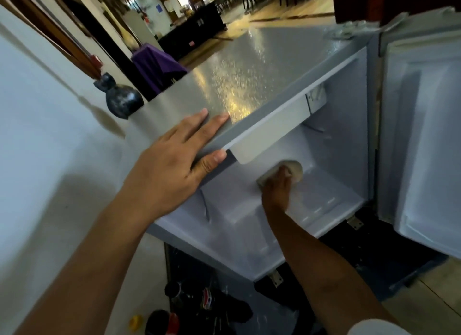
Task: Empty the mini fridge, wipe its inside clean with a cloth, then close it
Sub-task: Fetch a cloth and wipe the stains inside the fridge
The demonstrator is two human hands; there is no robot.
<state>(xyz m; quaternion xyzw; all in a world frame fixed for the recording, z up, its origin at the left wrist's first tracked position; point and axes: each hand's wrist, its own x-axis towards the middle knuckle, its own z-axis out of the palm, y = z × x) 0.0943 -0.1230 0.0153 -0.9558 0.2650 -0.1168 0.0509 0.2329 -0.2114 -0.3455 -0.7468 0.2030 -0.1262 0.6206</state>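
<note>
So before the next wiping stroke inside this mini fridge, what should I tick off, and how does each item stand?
1. Fridge emptied: ok, no items visible inside.
2. Door open clear of the arms: ok.
3. Left hand steadying the top front edge: ok.
4. Right hand on the cloth: ok, pressed deep inside.
5. Whole interior wiped: cannot tell.
6. Bottles on the floor out of the way: ok.

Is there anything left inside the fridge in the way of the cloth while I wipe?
Nothing visible: the right hand presses the cloth against the mini fridge's bare back wall.
</note>
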